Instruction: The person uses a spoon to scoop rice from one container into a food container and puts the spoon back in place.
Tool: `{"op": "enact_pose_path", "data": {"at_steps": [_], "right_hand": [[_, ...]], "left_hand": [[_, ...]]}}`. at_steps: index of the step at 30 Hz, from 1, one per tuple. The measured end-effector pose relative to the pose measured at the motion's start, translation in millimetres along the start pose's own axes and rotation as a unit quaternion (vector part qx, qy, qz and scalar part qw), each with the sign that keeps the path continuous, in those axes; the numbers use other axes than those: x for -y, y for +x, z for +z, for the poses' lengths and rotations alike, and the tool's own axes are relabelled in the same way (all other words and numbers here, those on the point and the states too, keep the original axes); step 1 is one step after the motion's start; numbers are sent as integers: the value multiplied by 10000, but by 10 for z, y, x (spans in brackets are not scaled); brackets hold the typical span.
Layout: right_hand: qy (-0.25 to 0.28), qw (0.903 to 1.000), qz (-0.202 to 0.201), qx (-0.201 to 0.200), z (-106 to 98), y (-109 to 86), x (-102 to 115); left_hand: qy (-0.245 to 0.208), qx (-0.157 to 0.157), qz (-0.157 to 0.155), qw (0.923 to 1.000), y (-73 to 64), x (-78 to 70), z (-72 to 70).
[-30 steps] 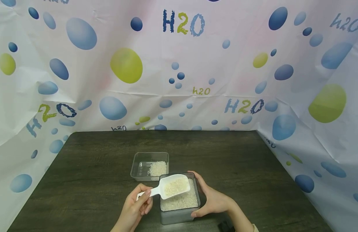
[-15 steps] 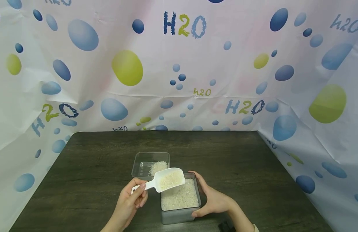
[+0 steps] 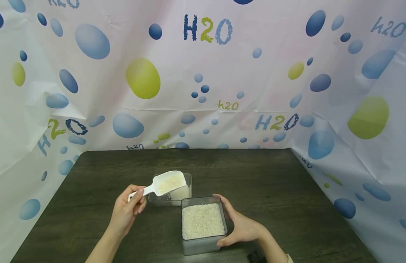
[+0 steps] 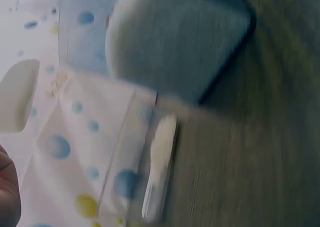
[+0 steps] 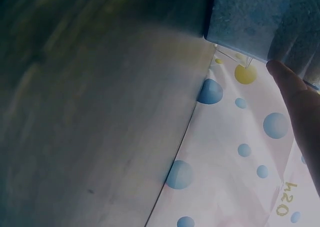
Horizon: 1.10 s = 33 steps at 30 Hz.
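Note:
My left hand [image 3: 126, 210] grips the handle of a white scoop [image 3: 170, 182] loaded with rice. In the head view the scoop overlaps a shallow clear tray [image 3: 153, 199], which has a small heap of rice [image 3: 180, 193] at its right end. My right hand [image 3: 240, 224] holds the right side of a deep grey-tinted container [image 3: 201, 246] nearly full of rice [image 3: 203, 221], thumb at the front and fingers behind. In the left wrist view the scoop [image 4: 19, 97] shows at the left edge; in the right wrist view a finger lies along the container [image 5: 245, 24].
The dark wooden table [image 3: 281, 190] carries both containers. A white sheet [image 3: 176, 44] printed with coloured bubbles and H2O rises behind and at both sides. A small black object [image 3: 256, 256] lies by my right wrist.
My left hand has carried the rice-filled scoop left and away from me, from over the deep container to over the clear tray. The right hand has stayed on the container.

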State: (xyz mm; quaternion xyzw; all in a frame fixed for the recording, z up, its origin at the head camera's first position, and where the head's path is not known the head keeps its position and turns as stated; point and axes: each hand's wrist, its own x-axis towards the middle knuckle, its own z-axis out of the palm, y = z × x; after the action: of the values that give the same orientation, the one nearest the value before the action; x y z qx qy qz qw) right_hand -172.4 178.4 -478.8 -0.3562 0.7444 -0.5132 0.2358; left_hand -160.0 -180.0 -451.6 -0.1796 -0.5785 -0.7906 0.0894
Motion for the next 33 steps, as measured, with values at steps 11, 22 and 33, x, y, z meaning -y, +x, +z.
{"op": "enact_pose_path", "data": {"at_steps": [11,22,33], "right_hand": [[48,10000,-45,55,0,0,-2],[104,9999,-98,34,-5,9,3],[42,10000,0,66,-6,-9,-11]], "left_hand": [[510,-339,-344,9975,132,195,-304],[1179,-391,-1058,9866,174,370,-497],[2301,-205,-1629,9592,220,358,-539]]}}
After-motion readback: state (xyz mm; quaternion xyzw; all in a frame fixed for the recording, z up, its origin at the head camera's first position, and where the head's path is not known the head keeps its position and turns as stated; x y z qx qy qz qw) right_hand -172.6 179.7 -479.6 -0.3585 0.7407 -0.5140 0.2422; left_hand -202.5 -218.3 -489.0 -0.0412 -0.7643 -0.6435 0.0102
